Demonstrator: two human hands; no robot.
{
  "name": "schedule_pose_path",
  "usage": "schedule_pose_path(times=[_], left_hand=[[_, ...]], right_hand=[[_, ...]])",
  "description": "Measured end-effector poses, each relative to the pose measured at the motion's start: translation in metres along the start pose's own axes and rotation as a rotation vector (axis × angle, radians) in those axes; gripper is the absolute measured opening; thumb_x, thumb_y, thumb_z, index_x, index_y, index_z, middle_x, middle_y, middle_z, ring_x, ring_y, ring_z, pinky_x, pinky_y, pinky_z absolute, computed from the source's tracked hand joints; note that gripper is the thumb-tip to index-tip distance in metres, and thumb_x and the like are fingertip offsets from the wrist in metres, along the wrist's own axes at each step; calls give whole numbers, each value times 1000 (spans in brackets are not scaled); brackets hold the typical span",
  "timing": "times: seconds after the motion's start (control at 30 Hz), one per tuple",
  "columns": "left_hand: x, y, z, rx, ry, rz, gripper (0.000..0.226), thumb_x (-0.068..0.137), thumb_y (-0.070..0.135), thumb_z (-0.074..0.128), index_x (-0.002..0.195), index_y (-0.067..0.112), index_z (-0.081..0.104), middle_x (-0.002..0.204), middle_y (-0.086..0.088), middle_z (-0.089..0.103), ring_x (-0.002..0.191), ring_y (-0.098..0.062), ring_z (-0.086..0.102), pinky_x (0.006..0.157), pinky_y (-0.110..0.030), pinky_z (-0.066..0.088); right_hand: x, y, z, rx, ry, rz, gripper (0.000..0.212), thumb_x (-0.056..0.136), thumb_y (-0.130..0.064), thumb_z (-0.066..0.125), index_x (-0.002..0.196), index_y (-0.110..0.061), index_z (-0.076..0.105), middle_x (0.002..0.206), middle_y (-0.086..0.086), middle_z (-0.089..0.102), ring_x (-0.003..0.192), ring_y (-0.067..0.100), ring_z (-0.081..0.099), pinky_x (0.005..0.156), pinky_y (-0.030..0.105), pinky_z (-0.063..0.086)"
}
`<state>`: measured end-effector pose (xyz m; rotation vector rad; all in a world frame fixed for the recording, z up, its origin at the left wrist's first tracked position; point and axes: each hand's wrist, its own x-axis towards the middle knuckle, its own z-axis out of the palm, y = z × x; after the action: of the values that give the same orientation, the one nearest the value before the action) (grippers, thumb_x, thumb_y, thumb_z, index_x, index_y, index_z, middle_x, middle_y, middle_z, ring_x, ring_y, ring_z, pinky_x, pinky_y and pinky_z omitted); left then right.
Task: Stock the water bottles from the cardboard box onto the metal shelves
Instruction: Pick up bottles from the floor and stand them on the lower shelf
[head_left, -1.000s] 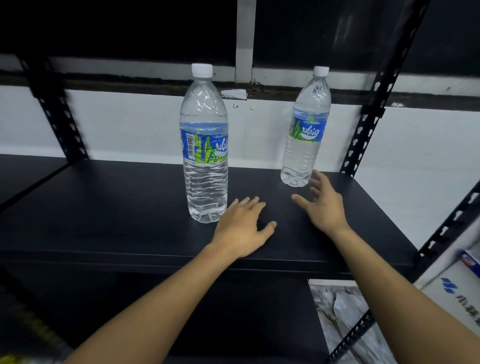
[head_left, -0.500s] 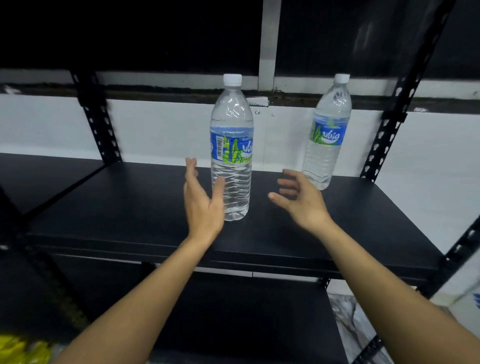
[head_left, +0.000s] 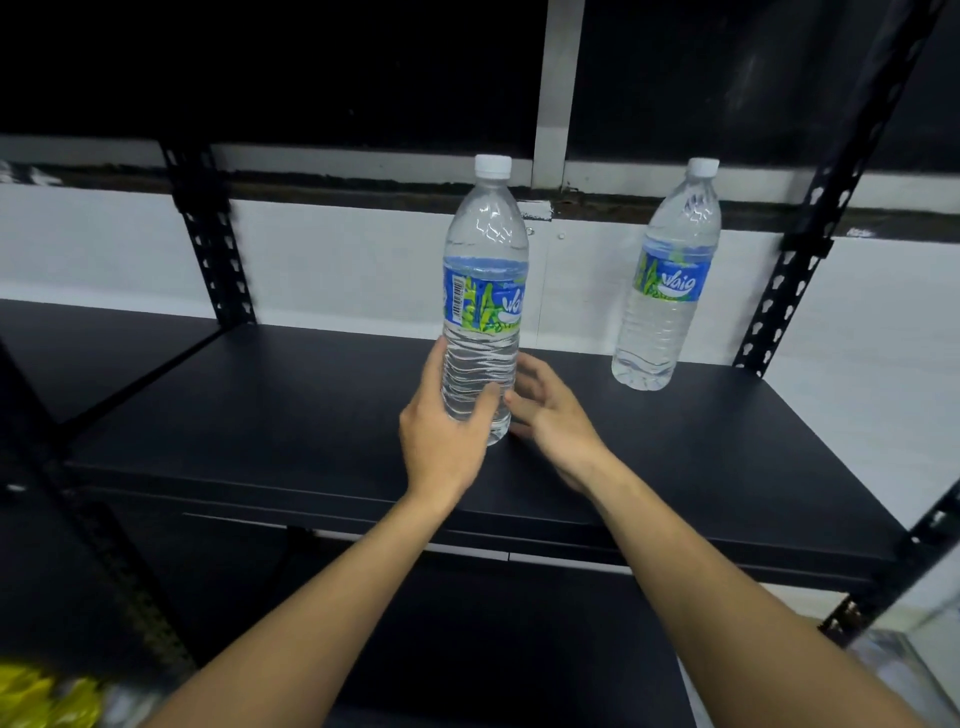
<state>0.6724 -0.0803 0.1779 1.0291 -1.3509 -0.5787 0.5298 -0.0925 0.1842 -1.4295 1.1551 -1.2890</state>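
Observation:
A clear water bottle with a white cap and a blue and green label stands upright near the middle of the black metal shelf. My left hand wraps around its lower part, thumb across the front. My right hand sits just right of the bottle's base with fingers spread and relaxed, its fingertips at the bottle; contact is unclear. A second identical bottle stands upright at the back right of the shelf, away from both hands. The cardboard box is out of view.
Perforated black uprights stand at the back left and right. A lower black shelf lies beneath. Something yellow shows at the bottom left corner. A white wall runs behind the shelf.
Both hands have closed in on the nearer bottle: the left hand went from flat on the shelf to gripping the bottle's lower part, and the right hand moved left to its base.

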Motion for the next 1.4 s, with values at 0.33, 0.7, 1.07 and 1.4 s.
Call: schedule_pose_path(times=[0.33, 0.7, 1.07, 1.4], left_hand=[[32, 0, -14, -3, -191, -75, 61, 89, 31, 80, 145, 30, 55, 125, 23, 69, 111, 13, 64, 99, -16, 52], [44, -1, -14, 33, -327, -194, 52, 90, 40, 64, 135, 63, 54, 113, 30, 72, 112, 15, 62, 106, -22, 48], [66, -50, -32, 950, -766, -102, 61, 110, 47, 28, 166, 26, 16, 174, 2, 10, 160, -30, 3, 129, -52, 2], [59, -54, -30, 1066, -811, -56, 67, 103, 68, 18, 164, 39, 13, 174, 4, 2, 160, -30, -7, 128, -51, -5]], right_hand=[[-2, 7, -14, -255, 147, -73, 75, 85, -35, 83, 148, -28, 42, 130, -9, 60, 119, 16, 60, 102, 38, 52], [2, 9, 4, -227, 219, -93, 84, 74, -34, 92, 144, -24, 46, 118, -18, 68, 107, 1, 69, 98, 29, 56], [9, 7, 13, -432, 348, -122, 85, 73, -43, 90, 140, -18, 45, 128, -6, 67, 114, 10, 63, 92, 20, 49], [42, 6, -15, -481, 354, -36, 82, 76, -40, 88, 142, -17, 45, 130, -4, 67, 117, 11, 62, 90, 17, 42]])
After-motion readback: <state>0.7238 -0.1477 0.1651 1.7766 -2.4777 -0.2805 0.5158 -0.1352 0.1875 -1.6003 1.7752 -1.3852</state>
